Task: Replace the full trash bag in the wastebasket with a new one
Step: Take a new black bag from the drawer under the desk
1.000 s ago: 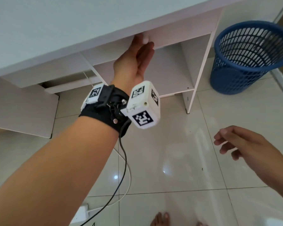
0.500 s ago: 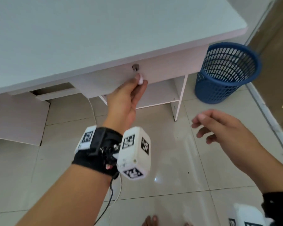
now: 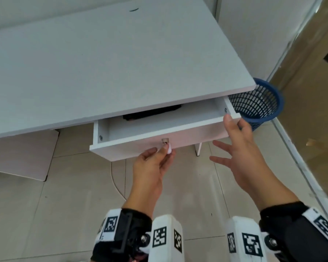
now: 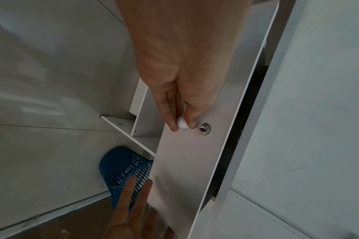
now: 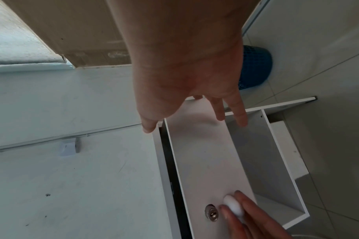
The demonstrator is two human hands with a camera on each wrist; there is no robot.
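Observation:
The blue mesh wastebasket (image 3: pixel 257 108) stands on the floor right of the desk, with no bag in it; it also shows as wastebasket (image 4: pixel 121 171) and wastebasket (image 5: pixel 254 67). The white desk drawer (image 3: pixel 178 137) is pulled partly out. A flat black item (image 3: pixel 151 113) lies at its back, half hidden under the desktop. My left hand (image 3: pixel 165 150) pinches the small white knob (image 4: pixel 182 124) below the keyhole (image 4: pixel 204 129). My right hand (image 3: pixel 233 144) is spread with straight fingers at the drawer's right end and holds nothing.
The wide white desktop (image 3: pixel 102 63) overhangs the drawer. An open shelf compartment (image 4: pixel 145 129) sits under the drawer. A wall and a sliding door track (image 3: pixel 292 148) run along the right, behind the wastebasket. Pale floor tiles (image 3: pixel 74 195) lie below my arms.
My left hand has pulled the drawer out by its knob, baring the black item inside. My right hand has risen from low on the right to the drawer's right end.

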